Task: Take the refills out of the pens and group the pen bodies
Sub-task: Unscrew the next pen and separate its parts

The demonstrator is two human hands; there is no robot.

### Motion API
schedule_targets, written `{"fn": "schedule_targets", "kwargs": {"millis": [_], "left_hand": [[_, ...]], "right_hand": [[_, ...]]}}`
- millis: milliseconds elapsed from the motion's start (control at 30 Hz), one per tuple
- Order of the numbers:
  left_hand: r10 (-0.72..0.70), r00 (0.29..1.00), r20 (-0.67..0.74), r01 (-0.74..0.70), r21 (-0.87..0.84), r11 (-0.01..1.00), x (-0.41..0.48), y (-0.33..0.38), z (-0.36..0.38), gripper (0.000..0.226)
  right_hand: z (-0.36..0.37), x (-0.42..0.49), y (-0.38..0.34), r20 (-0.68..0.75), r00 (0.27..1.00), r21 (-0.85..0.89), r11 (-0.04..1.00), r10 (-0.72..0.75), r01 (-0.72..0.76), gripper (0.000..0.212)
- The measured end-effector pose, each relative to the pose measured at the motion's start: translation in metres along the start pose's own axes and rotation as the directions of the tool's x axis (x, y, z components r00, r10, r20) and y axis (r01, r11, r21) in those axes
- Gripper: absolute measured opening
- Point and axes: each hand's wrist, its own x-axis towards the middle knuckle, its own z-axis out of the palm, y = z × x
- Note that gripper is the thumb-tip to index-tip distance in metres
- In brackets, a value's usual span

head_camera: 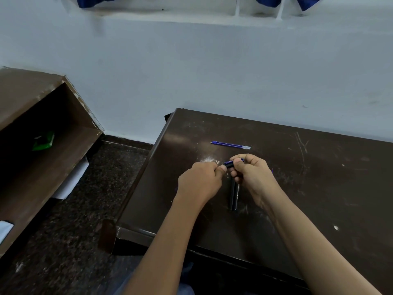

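My right hand (251, 173) grips a dark blue pen (230, 163) above the dark wooden table (319, 188), its fingers curled round the barrel. My left hand (202, 179) pinches the pen's left end with thumb and fingers. Most of the pen is hidden inside the hands. Two dark pen bodies (234, 196) lie side by side on the table just below my hands, pointing toward me. Two blue refills (230, 145) lie together farther back on the table.
A brown open shelf unit (42, 124) stands to the left with a green packet (43, 141) inside. Dark speckled floor (85, 209) lies between it and the table. A pale wall (212, 71) runs behind the table.
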Motion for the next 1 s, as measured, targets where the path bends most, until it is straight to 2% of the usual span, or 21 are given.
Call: {"fn": "schedule_targets", "kwargs": {"millis": [100, 267, 333, 433, 500, 533, 600, 667, 833, 933, 1000], "left_hand": [[-0.024, 0.999, 0.032, 0.025, -0.009, 1.000, 0.000, -0.001, -0.002, 0.031], [-0.040, 0.994, 0.100, 0.052, -0.124, 0.991, -0.002, 0.003, -0.003, 0.036], [-0.062, 0.991, 0.120, 0.077, -0.132, 0.988, -0.002, 0.002, -0.005, 0.039], [-0.127, 0.985, 0.117, 0.132, -0.036, 0.991, -0.003, -0.002, -0.007, 0.042], [-0.173, 0.983, 0.066, 0.174, -0.019, 0.985, -0.005, -0.005, -0.009, 0.039], [-0.194, 0.980, 0.037, 0.195, -0.032, 0.980, -0.005, -0.006, -0.009, 0.036], [-0.226, 0.974, -0.004, 0.225, -0.066, 0.972, -0.004, -0.007, -0.011, 0.024], [-0.233, 0.972, -0.036, 0.229, -0.093, 0.969, -0.003, -0.006, -0.011, 0.014], [-0.168, 0.979, -0.115, 0.154, -0.129, 0.980, -0.003, -0.009, -0.009, 0.027], [-0.167, 0.979, -0.113, 0.151, -0.139, 0.979, -0.003, -0.008, -0.008, 0.030], [-0.171, 0.980, -0.097, 0.158, -0.134, 0.978, -0.002, -0.005, -0.008, 0.030]], "right_hand": [[0.002, 0.000, 0.002, -0.007, 1.000, 0.017, 1.000, 0.012, -0.012, 0.017], [0.002, 0.004, 0.003, -0.019, 1.000, 0.006, 1.000, 0.015, -0.015, 0.016], [0.000, 0.008, 0.003, -0.072, 0.997, 0.023, 1.000, 0.001, 0.001, 0.018], [-0.014, 0.017, -0.001, -0.215, 0.977, 0.082, 0.996, -0.010, 0.029, 0.021], [-0.021, 0.021, 0.001, -0.238, 0.971, 0.026, 0.999, -0.035, 0.042, 0.019], [-0.022, 0.022, 0.005, -0.224, 0.972, -0.082, 0.995, -0.074, 0.057, 0.017], [-0.017, 0.020, 0.012, -0.142, 0.974, -0.417, 0.903, -0.179, 0.105, 0.010], [-0.008, 0.016, 0.018, -0.006, 0.972, -0.638, 0.750, -0.234, 0.176, 0.011], [0.008, 0.006, 0.035, 0.275, 0.946, -0.786, 0.526, -0.172, 0.324, 0.020], [0.010, 0.003, 0.042, 0.318, 0.943, -0.856, 0.398, -0.097, 0.330, 0.021], [0.010, 0.002, 0.045, 0.323, 0.940, -0.875, 0.344, -0.110, 0.341, 0.023]]}}
